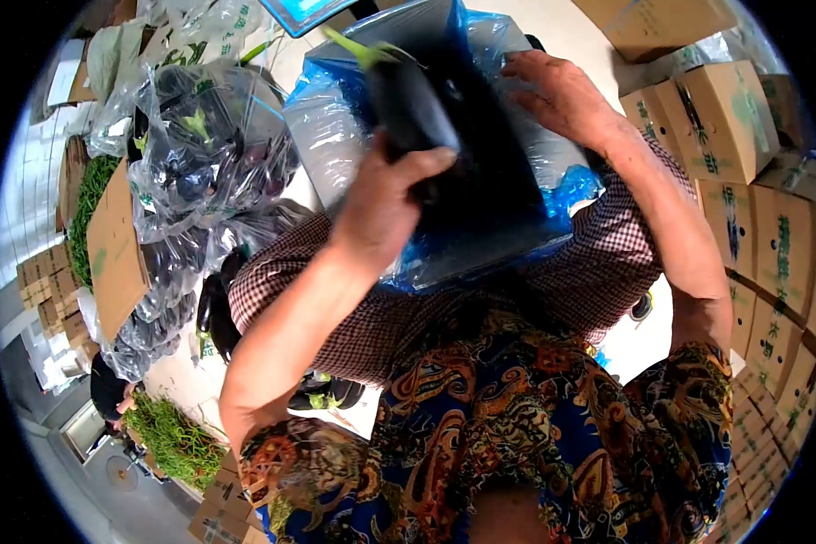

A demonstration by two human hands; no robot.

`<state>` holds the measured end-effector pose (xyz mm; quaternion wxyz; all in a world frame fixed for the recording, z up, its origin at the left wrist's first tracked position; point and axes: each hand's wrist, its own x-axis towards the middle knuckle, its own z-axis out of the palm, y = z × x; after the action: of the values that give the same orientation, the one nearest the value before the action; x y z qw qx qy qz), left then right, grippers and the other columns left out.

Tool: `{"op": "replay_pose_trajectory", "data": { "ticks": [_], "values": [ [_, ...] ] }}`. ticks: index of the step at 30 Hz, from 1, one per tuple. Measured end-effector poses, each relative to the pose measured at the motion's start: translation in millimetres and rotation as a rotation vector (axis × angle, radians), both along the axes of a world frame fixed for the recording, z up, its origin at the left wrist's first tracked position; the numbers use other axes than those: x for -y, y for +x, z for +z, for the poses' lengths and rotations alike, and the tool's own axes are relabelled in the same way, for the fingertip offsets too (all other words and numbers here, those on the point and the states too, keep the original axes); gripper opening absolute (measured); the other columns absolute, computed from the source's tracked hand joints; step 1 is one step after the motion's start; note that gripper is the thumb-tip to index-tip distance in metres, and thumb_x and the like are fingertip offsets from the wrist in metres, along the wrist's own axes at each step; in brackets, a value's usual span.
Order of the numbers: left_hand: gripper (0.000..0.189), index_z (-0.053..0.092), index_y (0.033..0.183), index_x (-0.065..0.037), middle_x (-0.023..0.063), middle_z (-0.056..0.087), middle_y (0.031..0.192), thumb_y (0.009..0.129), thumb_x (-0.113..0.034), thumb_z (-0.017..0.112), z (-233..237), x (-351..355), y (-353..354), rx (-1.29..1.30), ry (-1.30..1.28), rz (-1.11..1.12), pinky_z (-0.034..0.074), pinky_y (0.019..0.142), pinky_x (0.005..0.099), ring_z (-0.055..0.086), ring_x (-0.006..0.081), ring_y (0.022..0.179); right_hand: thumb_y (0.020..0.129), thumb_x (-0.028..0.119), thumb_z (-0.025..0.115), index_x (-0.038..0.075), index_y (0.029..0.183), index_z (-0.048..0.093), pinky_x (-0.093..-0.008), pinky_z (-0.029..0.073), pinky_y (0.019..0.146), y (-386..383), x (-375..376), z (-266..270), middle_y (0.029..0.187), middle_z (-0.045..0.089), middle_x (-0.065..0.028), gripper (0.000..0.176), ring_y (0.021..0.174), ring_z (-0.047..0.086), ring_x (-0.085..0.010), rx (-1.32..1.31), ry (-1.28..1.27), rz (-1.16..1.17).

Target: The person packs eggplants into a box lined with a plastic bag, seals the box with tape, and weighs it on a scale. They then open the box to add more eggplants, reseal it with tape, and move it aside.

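Note:
My left hand (378, 207) is wrapped around a dark, glossy eggplant (412, 113) with a green stem, its thumb lying across the near end. The eggplant is raised over a container lined with clear and blue plastic film (328, 154), which sits between my knees. Dark, glossy shapes fill the inside of the container, too blurred and shaded to tell apart. At the container's right rim, my right hand (567, 98) is open and holds nothing, its fingers apart and slightly bent near the film.
Clear plastic bags of eggplants (195, 181) stand at the left, near a cardboard flap (113, 254). Loose eggplants (216, 313) lie beside my knee. Stacked cartons (734, 218) line the right side. Green peppers (172, 440) are heaped at lower left, near another person (111, 392). A blue-edged screen (304, 11) is above.

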<state>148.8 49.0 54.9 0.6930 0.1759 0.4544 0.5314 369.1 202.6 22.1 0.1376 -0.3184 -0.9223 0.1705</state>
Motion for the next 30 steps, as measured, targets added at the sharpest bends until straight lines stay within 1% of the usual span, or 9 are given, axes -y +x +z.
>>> {"op": "replay_pose_trajectory", "data": {
  "ticks": [7,11,17,21,23,24,25,27,30],
  "values": [
    [0.062,0.047,0.126,-0.002,0.0103,0.059,0.111,0.069,-0.007,0.072,-52,-11,35,-0.323,-0.108,-0.284,0.046,0.092,0.0332,0.057,0.0237,0.104,0.086,0.023,0.062,0.004,0.117,0.058,-0.0414,0.05,0.087,-6,8,-3,0.117,0.06,-0.0151,0.036,0.104,0.06,-0.0331,0.061,0.079,0.022],
    [0.061,0.049,0.119,0.005,0.0201,0.063,0.105,0.071,-0.022,0.076,-98,-17,29,-0.663,0.197,-0.384,0.047,0.089,0.0365,0.06,0.0347,0.099,0.086,0.027,0.063,0.003,0.118,0.057,-0.0419,0.049,0.082,-10,6,3,0.115,0.06,-0.0159,0.041,0.103,0.06,-0.031,0.182,0.027,0.008],
    [0.078,0.038,0.117,0.007,0.0337,0.061,0.093,0.069,-0.039,0.079,-85,-11,53,-1.238,0.106,-0.359,0.05,0.078,0.0475,0.062,0.0468,0.088,0.086,0.029,0.064,0.001,0.12,0.056,-0.042,0.041,0.086,-7,9,5,0.109,0.06,-0.0164,0.045,0.108,0.056,-0.0306,0.057,0.04,0.068],
    [0.082,0.034,0.116,0.007,0.0301,0.063,0.084,0.068,-0.043,0.078,-100,-4,46,-1.145,0.131,-0.268,0.051,0.073,0.0494,0.063,0.0466,0.081,0.086,0.039,0.063,0.001,0.125,0.052,-0.0426,0.041,0.089,-25,24,-3,0.122,0.056,-0.0175,0.055,0.109,0.055,-0.0326,-0.008,0.16,0.067],
    [0.085,0.035,0.118,0.006,0.0285,0.063,0.091,0.065,-0.043,0.079,-118,2,38,-1.14,0.249,-0.144,0.052,0.074,0.0484,0.063,0.0463,0.084,0.083,0.046,0.065,0.006,0.137,0.043,-0.0475,0.035,0.103,-45,28,-21,0.136,0.047,-0.0204,0.071,0.124,0.046,-0.0377,0.022,0.09,0.046],
    [0.09,0.038,0.129,0.002,0.0276,0.054,0.12,0.065,-0.045,0.079,-119,5,35,-0.978,0.13,-0.24,0.045,0.094,0.0471,0.054,0.0445,0.109,0.079,0.047,0.069,0.01,0.14,0.04,-0.0485,0.033,0.106,-53,31,-29,0.14,0.042,-0.0202,0.078,0.129,0.04,-0.0397,0.146,0.057,-0.022],
    [0.088,0.042,0.128,0.003,0.0281,0.055,0.118,0.064,-0.045,0.078,-147,5,40,-1.074,0.31,-0.158,0.045,0.094,0.0459,0.055,0.0443,0.109,0.074,0.044,0.073,0.012,0.142,0.038,-0.0479,0.033,0.106,-62,37,-17,0.143,0.04,-0.0194,0.083,0.129,0.039,-0.0396,0.228,0.002,-0.04],
    [0.085,0.044,0.127,0.005,0.0307,0.059,0.111,0.065,-0.044,0.075,-116,7,33,-0.996,0.075,-0.42,0.047,0.092,0.0469,0.057,0.0433,0.106,0.071,0.036,0.078,0.009,0.138,0.043,-0.0464,0.035,0.106,-62,37,-22,0.146,0.035,-0.018,0.081,0.128,0.039,-0.0386,0.256,0.06,0.039],
    [0.049,0.052,0.117,0.003,0.023,0.065,0.096,0.08,-0.024,0.068,-33,38,18,-1.009,0.448,-0.224,0.05,0.082,0.0466,0.062,0.0427,0.089,0.076,0.02,0.075,0.007,0.14,0.04,-0.0453,0.035,0.105,-40,28,-16,0.149,0.031,-0.017,0.074,0.128,0.038,-0.0391,0.238,0.0,0.09]
  ]
}}
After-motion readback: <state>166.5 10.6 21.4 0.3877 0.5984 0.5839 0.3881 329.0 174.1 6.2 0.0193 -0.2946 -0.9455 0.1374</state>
